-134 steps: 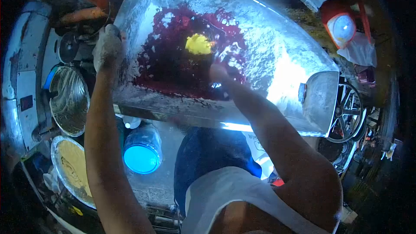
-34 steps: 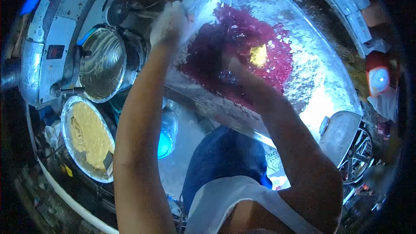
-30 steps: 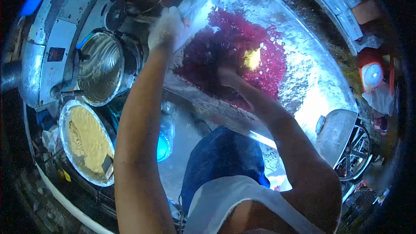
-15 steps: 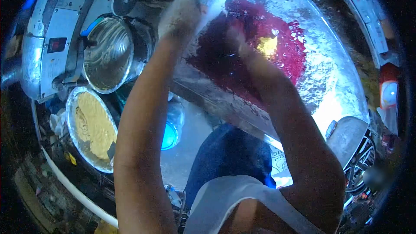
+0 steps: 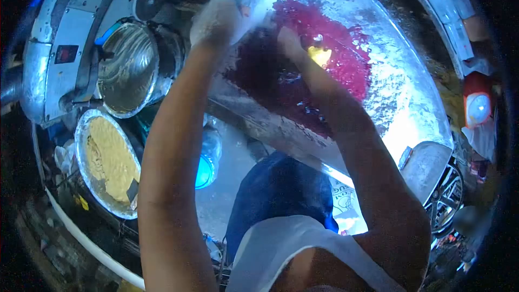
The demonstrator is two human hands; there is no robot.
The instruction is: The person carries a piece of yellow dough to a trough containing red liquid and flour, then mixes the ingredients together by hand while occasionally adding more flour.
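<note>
Coverage looks more even

In the metal trough [image 5: 400, 92], red mix [image 5: 354, 70] shows fewer pale gaps than seconds ago; mixing seems further along. Yellow patch [image 5: 320, 55] near my right hand [image 5: 289, 42], blurred over the mix: can't tell how its fingers stand. Left hand [image 5: 216, 20] curls over the trough's edge. Pale boxes [image 5: 446, 8] beyond.

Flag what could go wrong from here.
1. The right hand is in or just over the red liquid, which reaches toward the near wall of the trough; a hard stroke might slop some over.
2. The yellow lump sits beside, not under, that hand, so it may stay unblended.
</note>
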